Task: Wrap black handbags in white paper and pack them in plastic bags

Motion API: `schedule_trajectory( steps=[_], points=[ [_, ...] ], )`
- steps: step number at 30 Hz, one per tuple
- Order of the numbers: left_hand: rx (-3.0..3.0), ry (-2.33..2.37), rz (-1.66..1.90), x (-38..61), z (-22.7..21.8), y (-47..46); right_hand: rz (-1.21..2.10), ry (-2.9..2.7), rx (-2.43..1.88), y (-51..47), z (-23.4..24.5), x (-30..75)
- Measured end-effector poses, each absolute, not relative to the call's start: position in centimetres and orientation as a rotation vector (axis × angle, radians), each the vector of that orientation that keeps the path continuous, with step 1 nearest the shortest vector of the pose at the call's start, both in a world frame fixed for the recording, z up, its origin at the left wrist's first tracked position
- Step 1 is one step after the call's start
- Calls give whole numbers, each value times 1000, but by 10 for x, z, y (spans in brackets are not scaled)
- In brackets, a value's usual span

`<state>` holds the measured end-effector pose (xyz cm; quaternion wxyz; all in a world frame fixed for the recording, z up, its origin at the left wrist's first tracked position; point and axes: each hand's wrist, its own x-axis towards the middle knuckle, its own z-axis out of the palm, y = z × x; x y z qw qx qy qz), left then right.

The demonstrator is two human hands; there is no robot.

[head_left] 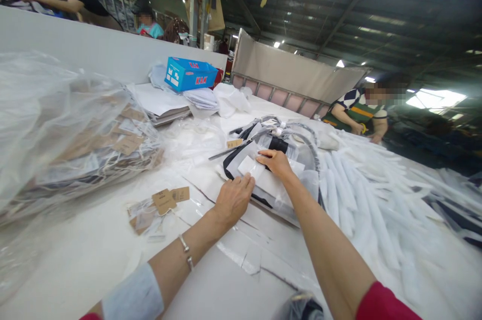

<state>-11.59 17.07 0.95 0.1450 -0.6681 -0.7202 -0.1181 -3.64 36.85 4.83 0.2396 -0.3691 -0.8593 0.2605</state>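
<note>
My left hand (pixel 233 198) lies palm down on a clear plastic bag (pixel 271 187) that holds folded black and white fabric, fingers pressed together on its near edge. My right hand (pixel 275 162) rests on top of the same bag, fingers curled over a white paper slip (pixel 250 166) inside or on it. A bracelet shows on my left wrist. The bag lies on a white table (pixel 94 254). A grey strap or blade (pixel 226 152) sticks out from the bag's far left side.
A big clear bag of brown hang tags (pixel 86 144) fills the left. Loose brown tags (pixel 169 199) lie near my left arm. A blue box (pixel 190 74) sits on paper stacks at the back. Many white packed pieces (pixel 361 194) cover the right. A person (pixel 361 111) works at the far right.
</note>
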Motion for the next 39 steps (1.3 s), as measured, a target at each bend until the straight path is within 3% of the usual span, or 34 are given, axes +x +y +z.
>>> schedule_trajectory(
  steps=[12, 20, 27, 34, 39],
  points=[
    [-1963, -2295, -377, -116, 13, 172, 620, -2234, -1130, 359, 60, -34],
    [-1967, -2355, -420, -114, 35, 178, 455, -2290, -1013, 322, 142, 12],
    [-2028, -2304, -508, -101, 81, 158, 717, -2622, -1206, 220, 193, 169],
    [-2489, -2295, -826, -60, 88, 66, 964, -2481, -1660, 84, 155, 318],
    [-2712, -2395, -729, -36, 77, 8, 941, -2303, -1781, 19, 97, 348]
  ],
)
